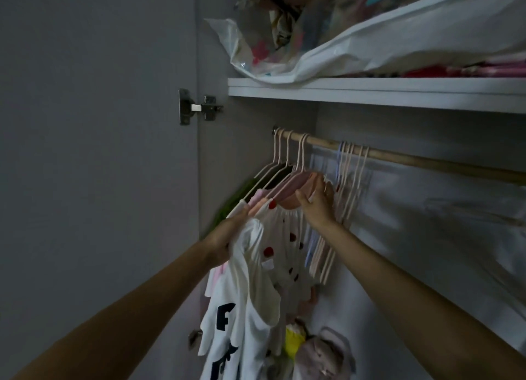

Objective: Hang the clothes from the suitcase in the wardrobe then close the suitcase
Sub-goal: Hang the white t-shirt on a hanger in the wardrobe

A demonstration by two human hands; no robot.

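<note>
Under the white shelf (370,90) of the wardrobe, a wooden rail (412,159) runs from the left wall down toward the right, and everything here hangs from it or sits near it. At the rail's left end several pale hangers (287,157) are hooked close together; a second bunch of bare hangers (351,174) hangs further right along the rail. Below the left bunch hangs a white garment with red spots (281,237), and in front of it a white shirt with dark letters (236,322). The left hand (227,237) reaches up below the rail's left end, its fingers laid fairly straight against the shoulder of the hung clothes, pressing rather than gripping. The right hand (316,203) is just right of it, between the two bunches, its fingers curled round the peach-coloured collar (293,186) of the spotted garment at the hanger's neck. A green garment (233,200) shows at the far left, against the wardrobe wall. Above the rail, a white plastic bag (370,43) of patterned fabric lies on the shelf. A metal hinge (196,107) sits left of the shelf's end.
</note>
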